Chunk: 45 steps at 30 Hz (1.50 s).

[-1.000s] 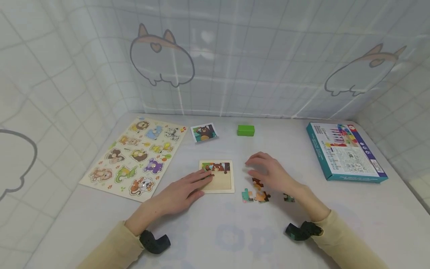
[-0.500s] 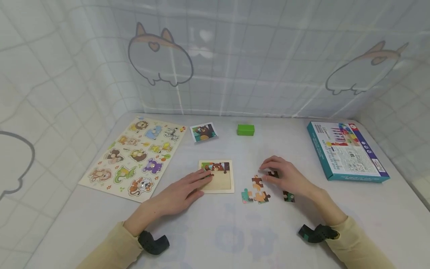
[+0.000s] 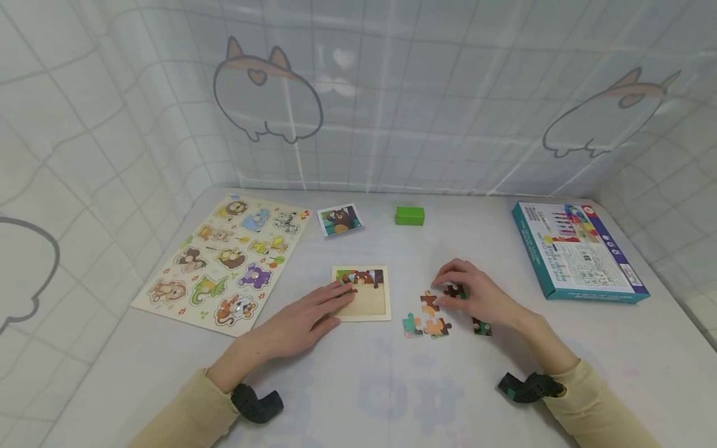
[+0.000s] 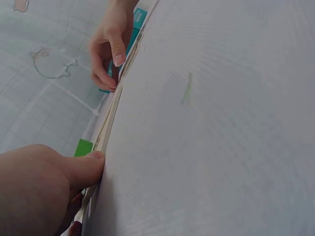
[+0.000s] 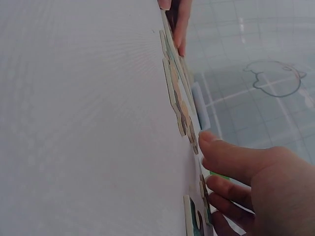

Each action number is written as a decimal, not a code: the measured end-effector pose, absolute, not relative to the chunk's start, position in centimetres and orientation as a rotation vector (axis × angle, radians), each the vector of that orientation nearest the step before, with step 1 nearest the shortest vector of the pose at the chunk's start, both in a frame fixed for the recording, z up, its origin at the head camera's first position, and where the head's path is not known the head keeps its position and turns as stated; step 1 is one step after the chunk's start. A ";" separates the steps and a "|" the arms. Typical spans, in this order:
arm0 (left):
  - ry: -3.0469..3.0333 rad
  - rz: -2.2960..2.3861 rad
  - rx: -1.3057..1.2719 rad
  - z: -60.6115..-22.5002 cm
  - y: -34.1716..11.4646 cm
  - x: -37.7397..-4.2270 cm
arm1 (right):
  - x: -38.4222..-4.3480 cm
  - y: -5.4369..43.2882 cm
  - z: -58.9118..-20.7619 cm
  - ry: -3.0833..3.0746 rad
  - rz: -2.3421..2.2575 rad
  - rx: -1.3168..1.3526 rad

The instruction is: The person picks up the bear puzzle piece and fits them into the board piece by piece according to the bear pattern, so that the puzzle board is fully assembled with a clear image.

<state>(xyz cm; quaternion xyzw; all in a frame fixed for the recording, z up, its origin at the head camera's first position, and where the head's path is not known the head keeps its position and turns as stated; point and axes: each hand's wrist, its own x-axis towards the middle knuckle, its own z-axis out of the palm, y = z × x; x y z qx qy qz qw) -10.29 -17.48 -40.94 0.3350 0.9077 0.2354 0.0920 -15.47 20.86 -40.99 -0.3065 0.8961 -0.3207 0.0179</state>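
Note:
My left hand (image 3: 302, 320) lies with extended fingers over the left side of a small wooden puzzle tray (image 3: 366, 310), whose top strip holds fitted bear pieces. In the left wrist view its thumb (image 4: 91, 164) is at the tray's near edge. My right hand (image 3: 478, 295) hovers low over loose jigsaw pieces, fingers bent and thumb apart from them, with nothing between them. Its thumb tip is beside a brown piece (image 3: 429, 303); a dark piece (image 3: 455, 290) shows beneath the palm. Nearby lie an orange piece (image 3: 437, 328), a teal piece (image 3: 411, 326) and a dark green piece (image 3: 482, 328).
Left of the tray is a large animal puzzle board (image 3: 224, 261). Behind stand a bear picture card (image 3: 340, 221) and a green block (image 3: 410, 216). A teal-edged box (image 3: 579, 252) lies at the right, and a patterned curtain (image 3: 392, 99) hangs at the back.
My right hand has moved right from beside the tray to over the loose pieces, uncovering the brown piece, and has stayed there for the last half second. My left hand has hardly moved.

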 end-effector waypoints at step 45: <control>2.696 0.705 1.023 -41.0 -17.5 -10.3 | -15.6 20.8 -41.5 2.754 -1.084 -0.922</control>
